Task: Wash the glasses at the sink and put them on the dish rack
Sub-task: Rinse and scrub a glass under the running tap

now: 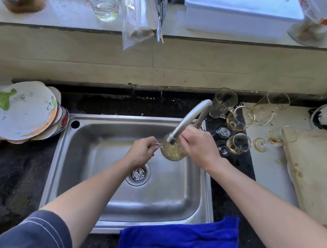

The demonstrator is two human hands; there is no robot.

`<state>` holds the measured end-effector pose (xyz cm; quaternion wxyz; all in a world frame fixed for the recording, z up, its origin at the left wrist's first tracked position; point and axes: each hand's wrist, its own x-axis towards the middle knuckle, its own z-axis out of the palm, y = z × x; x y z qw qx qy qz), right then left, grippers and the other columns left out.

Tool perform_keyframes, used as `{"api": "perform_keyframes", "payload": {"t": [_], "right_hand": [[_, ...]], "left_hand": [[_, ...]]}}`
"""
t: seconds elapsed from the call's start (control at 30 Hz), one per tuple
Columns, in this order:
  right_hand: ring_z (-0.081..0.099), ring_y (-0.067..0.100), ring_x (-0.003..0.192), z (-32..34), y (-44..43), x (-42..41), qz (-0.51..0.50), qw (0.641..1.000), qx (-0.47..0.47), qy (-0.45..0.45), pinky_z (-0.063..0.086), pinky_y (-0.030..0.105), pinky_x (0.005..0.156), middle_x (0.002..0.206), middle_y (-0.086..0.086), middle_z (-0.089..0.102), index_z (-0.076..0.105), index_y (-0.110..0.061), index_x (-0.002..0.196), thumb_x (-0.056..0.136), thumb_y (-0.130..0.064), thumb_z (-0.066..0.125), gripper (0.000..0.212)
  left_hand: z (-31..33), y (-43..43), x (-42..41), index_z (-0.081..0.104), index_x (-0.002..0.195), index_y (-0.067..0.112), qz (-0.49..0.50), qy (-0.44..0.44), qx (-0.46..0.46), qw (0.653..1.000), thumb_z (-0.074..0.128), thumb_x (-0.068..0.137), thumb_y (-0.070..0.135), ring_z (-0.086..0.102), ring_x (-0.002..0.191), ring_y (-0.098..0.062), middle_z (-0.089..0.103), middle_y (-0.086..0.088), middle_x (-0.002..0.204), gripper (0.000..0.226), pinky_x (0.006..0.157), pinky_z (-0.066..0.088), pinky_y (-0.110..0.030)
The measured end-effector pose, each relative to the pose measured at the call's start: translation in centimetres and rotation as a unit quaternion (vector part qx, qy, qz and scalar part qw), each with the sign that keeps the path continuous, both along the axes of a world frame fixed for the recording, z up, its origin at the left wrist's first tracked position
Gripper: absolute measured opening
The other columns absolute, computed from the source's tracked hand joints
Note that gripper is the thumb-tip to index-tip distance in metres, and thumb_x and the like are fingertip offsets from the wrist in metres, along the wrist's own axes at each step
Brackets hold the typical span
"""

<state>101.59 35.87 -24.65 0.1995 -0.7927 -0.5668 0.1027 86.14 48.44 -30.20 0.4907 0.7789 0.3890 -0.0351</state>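
Stemmed glass (173, 152) is held on its side over the sink (101, 116), between the two hands, its round bowl clouded with yellowish, frothy water and the tap (190, 117) spout at its mouth. Left hand (141, 152) pinches the thin stem with curled fingers; right hand (200, 147) is curled round the bowl. More stained glasses (240, 118) stand just beyond the right hand.
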Motion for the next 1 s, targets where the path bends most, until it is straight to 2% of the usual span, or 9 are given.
{"api": "perform_keyframes", "payload": {"t": [0.1,0.23,0.37,0.47,0.57,0.7,0.8,0.87,1.0], "right_hand": [[0.059,0.027,0.061,-0.3,0.0,0.3,-0.016,0.998,0.069,0.000,0.040,0.029,0.055,0.075,0.007,0.061,0.066,-0.006,0.085,0.088,-0.004,0.061,0.006],[0.052,0.013,0.067,-0.5,0.2,1.6,-0.071,0.988,0.122,0.056,0.039,0.027,0.063,0.079,-0.008,0.056,0.070,-0.009,0.087,0.090,-0.007,0.060,0.010],[0.055,0.001,0.065,-0.7,1.0,2.1,-0.185,0.961,0.096,0.184,0.042,0.024,0.066,0.068,-0.020,0.057,0.076,-0.014,0.094,0.090,-0.019,0.065,0.013],[0.065,0.011,0.067,-1.2,1.4,1.2,-0.216,0.938,0.070,0.261,0.055,0.037,0.071,0.061,-0.020,0.060,0.077,-0.017,0.089,0.087,-0.019,0.068,0.010],[0.063,0.015,0.062,-1.7,1.7,-0.2,-0.205,0.924,0.064,0.315,0.057,0.041,0.070,0.058,-0.015,0.064,0.077,-0.017,0.085,0.086,-0.014,0.068,0.009],[0.057,0.006,0.058,-2.1,2.1,-1.4,-0.196,0.911,0.077,0.355,0.049,0.029,0.060,0.056,-0.015,0.065,0.076,-0.017,0.084,0.086,-0.007,0.066,0.015],[0.054,-0.002,0.057,-2.0,2.0,-1.5,-0.202,0.898,0.081,0.382,0.044,0.015,0.057,0.064,-0.002,0.069,0.077,-0.012,0.087,0.088,-0.008,0.066,0.012],[0.053,-0.006,0.055,-2.1,1.8,-1.3,-0.219,0.875,0.085,0.423,0.041,0.009,0.057,0.064,-0.007,0.067,0.076,-0.007,0.093,0.088,-0.006,0.066,0.012],[0.065,0.016,0.076,-2.7,1.4,-0.6,-0.260,0.795,0.055,0.545,0.058,0.031,0.074,0.085,0.006,0.072,0.071,0.002,0.102,0.089,-0.003,0.065,0.016]], "left_hand": [[0.9,0.5,-0.2,0.061,0.081,0.010,-0.047,0.003,0.063,0.997,0.062,0.090,0.022,0.060,0.070,-0.025,0.064,-0.004,0.069,0.015,0.067,0.050,-0.030],[2.1,0.1,0.2,0.064,0.081,0.014,-0.050,-0.042,0.097,0.993,0.067,0.088,0.026,0.048,0.058,-0.001,0.055,0.012,0.061,0.014,0.055,0.035,-0.011],[3.1,0.3,0.1,0.068,0.087,0.013,-0.028,-0.057,0.150,0.987,0.063,0.090,0.032,0.056,0.065,-0.023,0.063,0.000,0.063,0.020,0.063,0.043,-0.033],[3.5,0.3,-0.9,0.068,0.089,0.011,-0.030,-0.041,0.186,0.981,0.063,0.090,0.030,0.054,0.066,-0.024,0.065,-0.002,0.066,0.020,0.060,0.035,-0.030],[3.3,0.4,-2.8,0.067,0.086,0.008,-0.021,-0.025,0.199,0.979,0.065,0.089,0.027,0.060,0.070,-0.029,0.067,-0.007,0.067,0.019,0.060,0.037,-0.031],[3.7,-0.1,-4.4,0.068,0.087,0.007,0.004,-0.021,0.215,0.976,0.067,0.088,0.024,0.062,0.074,-0.030,0.071,-0.010,0.075,0.017,0.060,0.034,-0.028],[4.2,-0.6,-4.7,0.068,0.086,0.010,0.003,-0.021,0.236,0.972,0.066,0.088,0.028,0.063,0.077,-0.032,0.071,-0.010,0.078,0.018,0.063,0.044,-0.034],[4.7,-1.0,-4.7,0.066,0.086,0.012,-0.008,-0.015,0.257,0.966,0.063,0.089,0.034,0.063,0.079,-0.033,0.072,-0.009,0.079,0.022,0.064,0.045,-0.037],[5.9,-1.8,-4.3,0.058,0.097,0.020,-0.085,0.079,0.338,0.934,0.042,0.096,0.048,0.062,0.088,-0.036,0.071,-0.008,0.089,0.032,0.063,0.037,-0.036]]}}
